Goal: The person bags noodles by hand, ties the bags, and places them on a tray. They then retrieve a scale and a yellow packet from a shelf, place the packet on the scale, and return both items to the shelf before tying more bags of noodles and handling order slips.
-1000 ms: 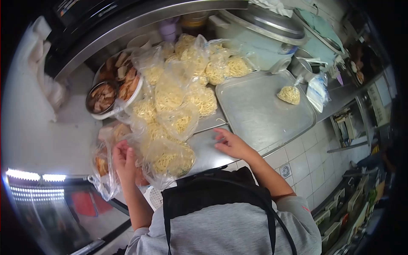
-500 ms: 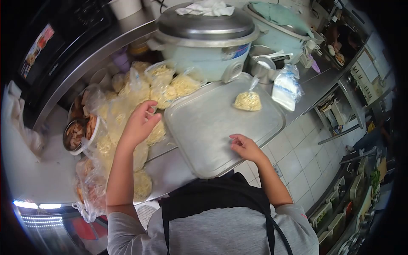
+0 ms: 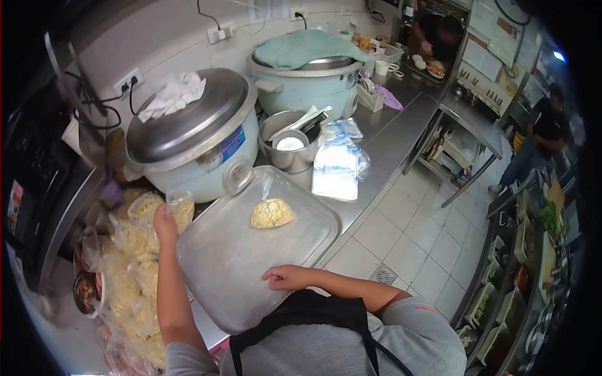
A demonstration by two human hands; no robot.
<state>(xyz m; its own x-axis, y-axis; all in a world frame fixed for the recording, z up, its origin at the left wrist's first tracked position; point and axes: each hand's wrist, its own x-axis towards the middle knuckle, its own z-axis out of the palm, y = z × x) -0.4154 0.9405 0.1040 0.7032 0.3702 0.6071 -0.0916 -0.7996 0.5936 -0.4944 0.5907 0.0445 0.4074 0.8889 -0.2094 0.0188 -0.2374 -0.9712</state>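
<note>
A metal tray [image 3: 232, 276] lies on the counter before me, with one tied bag of noodles [image 3: 272, 214] on its far half. My left hand [image 3: 165, 224] reaches into the heap of bagged noodles [image 3: 135, 276] left of the tray, right beside a small clear noodle bag [image 3: 182, 212]. Its fingers are hidden behind the hand, so I cannot tell whether they grip that bag. Over the tray's near right part hovers my right hand [image 3: 287, 277], fingers loosely bent and apart, holding nothing.
Two big rice cookers [image 3: 188, 156] [image 3: 307, 88] stand along the wall. Near the tray are a metal pot [image 3: 291, 141] and a pack of plastic bags [image 3: 335, 169]. A bowl of meat [image 3: 86, 291] sits far left. One person [image 3: 544, 135] stands across the aisle; another [image 3: 436, 37] is at the back.
My view has swung to the right and up, showing more wall and aisle. My left hand has gone forward among the noodle bags; my right hand stays over the tray.
</note>
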